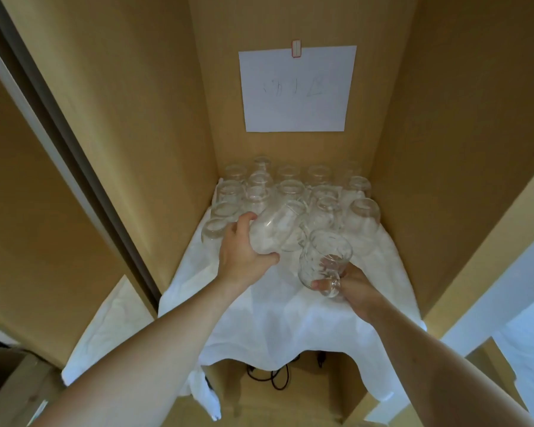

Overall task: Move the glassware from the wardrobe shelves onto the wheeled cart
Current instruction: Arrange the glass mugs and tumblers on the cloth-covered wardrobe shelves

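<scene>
Two clear glasses are lifted off the wardrobe shelf (392, 272), which is draped in a white cloth (275, 315). The left hand (244, 251) grips a tilted glass (275, 231) near the middle of the shelf, thumb curled under its near side at the lower right and fingers (244, 218) wrapped over its far side. The right hand (350, 288) holds a patterned glass (324, 257) just to the right and nearer the camera; its fingers pinch the lower end of the glass, one fingertip showing through the clear wall. The two held glasses lie just beside each other and may be touching; the transparent edges make this hard to settle.

Behind both hands, the remaining glassware (290, 189) stands in close rows towards the back of the shelf. The pieces look to be standing mouth-down, and their outlines merge, so no count is possible. The nearest of them crowd directly behind the tilted glass.

A white paper sheet (296, 87) hangs on the back panel under a small clip (296, 49); its faint handwriting is illegible. The cloth's front edge hangs over the shelf, covering part of the compartment below, where dark cables (275, 377) lie. A second cloth-covered shelf (105, 328) shows at the left, cut off by the wardrobe's side wall.
</scene>
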Demonstrator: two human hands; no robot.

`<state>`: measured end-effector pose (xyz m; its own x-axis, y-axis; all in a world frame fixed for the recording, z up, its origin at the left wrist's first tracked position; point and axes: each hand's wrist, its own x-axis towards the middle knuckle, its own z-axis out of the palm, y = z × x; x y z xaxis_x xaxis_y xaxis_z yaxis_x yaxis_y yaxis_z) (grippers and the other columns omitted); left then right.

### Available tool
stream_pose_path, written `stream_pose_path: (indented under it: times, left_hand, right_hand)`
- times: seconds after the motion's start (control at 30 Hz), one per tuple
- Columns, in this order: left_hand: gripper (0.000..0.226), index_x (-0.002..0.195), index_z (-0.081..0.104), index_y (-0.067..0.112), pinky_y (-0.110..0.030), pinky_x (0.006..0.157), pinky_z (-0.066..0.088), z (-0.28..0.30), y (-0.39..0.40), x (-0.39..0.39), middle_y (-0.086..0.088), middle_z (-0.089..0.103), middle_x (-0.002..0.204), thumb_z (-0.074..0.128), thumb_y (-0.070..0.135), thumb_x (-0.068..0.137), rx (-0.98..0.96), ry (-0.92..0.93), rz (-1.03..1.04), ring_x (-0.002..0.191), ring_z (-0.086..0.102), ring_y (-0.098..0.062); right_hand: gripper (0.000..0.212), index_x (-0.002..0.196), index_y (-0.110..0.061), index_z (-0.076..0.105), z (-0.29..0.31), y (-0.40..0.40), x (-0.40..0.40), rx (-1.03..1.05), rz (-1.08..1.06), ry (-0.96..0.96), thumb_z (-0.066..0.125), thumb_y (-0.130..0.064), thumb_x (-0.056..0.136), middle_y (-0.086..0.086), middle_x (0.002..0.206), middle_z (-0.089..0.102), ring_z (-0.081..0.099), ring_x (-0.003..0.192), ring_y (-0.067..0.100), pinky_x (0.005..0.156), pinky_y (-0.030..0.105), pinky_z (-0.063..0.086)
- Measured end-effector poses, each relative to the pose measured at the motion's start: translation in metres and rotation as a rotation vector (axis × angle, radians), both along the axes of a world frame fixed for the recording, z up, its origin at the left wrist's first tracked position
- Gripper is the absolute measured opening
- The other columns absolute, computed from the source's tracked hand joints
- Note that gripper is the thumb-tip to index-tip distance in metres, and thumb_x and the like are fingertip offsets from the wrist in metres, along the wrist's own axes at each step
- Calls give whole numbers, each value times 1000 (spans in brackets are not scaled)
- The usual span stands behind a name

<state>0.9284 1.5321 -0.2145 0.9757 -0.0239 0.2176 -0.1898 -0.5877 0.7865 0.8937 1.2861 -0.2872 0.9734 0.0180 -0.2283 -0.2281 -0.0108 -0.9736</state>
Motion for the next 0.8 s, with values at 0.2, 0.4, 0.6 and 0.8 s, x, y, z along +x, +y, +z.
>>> stream_pose_path:
  times: [0.2,0.4,0.6,0.8]
  left_hand:
    - [87,139,52,38,-42,99,44,30,-1,4,-3,51,122,80,19,59,450,-41,12,120,49,-25]
    - [67,129,47,21,-38,84,34,54,-27,4,-6,56,115,67,9,66,841,-96,-84,113,50,-30]
    - [67,137,48,20,-40,100,36,59,-39,17,-7,53,125,64,4,74,1174,-139,-213,123,46,-28]
    - [64,139,55,23,-38,110,31,51,-40,34,-9,38,140,68,7,78,1308,-138,-306,133,34,-29]
  right_hand:
    - [83,122,-23,68,3,-2,-3,19,13,-22,100,-25,46,-3,115,75,71,107,14,83,27,57]
    - [77,120,-22,69,3,-3,-5,42,2,-22,100,-20,50,-5,113,76,71,105,12,78,22,56]
    - [82,122,-23,68,3,-2,-5,49,-25,-12,101,-17,48,-3,114,75,71,107,14,89,32,58]
    - [77,123,-20,68,3,-1,-5,37,-59,3,99,-12,53,0,115,75,70,110,19,95,37,57]
